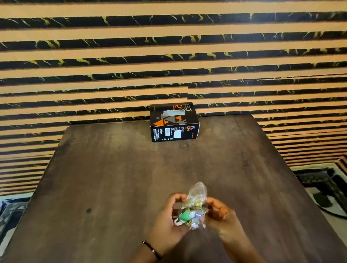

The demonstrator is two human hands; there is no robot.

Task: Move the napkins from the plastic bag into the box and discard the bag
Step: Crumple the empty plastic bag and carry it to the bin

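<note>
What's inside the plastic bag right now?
The bag is crumpled between the left hand and right hand. Through the clear plastic only a green printed patch shows. No napkins are visible; the folds and fingers cover the rest.

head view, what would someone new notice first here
Probably the striped black and tan wall filling the upper half of the view. Next, the black and orange box standing alone at the far edge of the dark wooden table, against the wall. Nearest the camera, the left hand and right hand both grip a crumpled clear plastic bag above the table.
</note>
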